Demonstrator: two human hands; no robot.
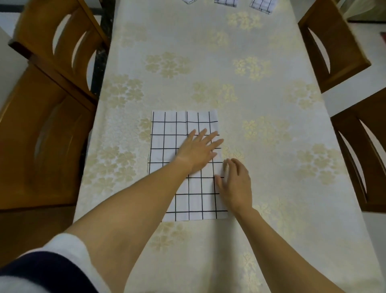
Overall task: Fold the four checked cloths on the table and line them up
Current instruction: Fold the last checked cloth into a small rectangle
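Flat and open, the left hand (198,152) makes no grip at all: its straight, spread fingers press down on the white cloth with thin black check lines (167,136), over its right half. The right hand (236,184) sits at the cloth's right edge with fingers loosely bent and thumb on the fabric; whether that grip has actually pinched the edge I cannot tell. The cloth lies on the cream, gold-flowered tabletop (208,62), toward its near end, spread as a long rectangle. Its long axis runs near to far, leaning a touch left as it goes away. One short end points at the person and the other at the far end, where three more checked cloths (226,2), seemingly folded already, sit in a row, cut off by the top of the view. That would make this the last one to fold. The risk, as I judge it, is slippage: if the right hand lifts the edge while the left palm eases, the cloth could skate over the tabletop and the corners would miss, leaving a skewed crease. The left forearm, lying across the near left corner, could also drag and rumple that end.
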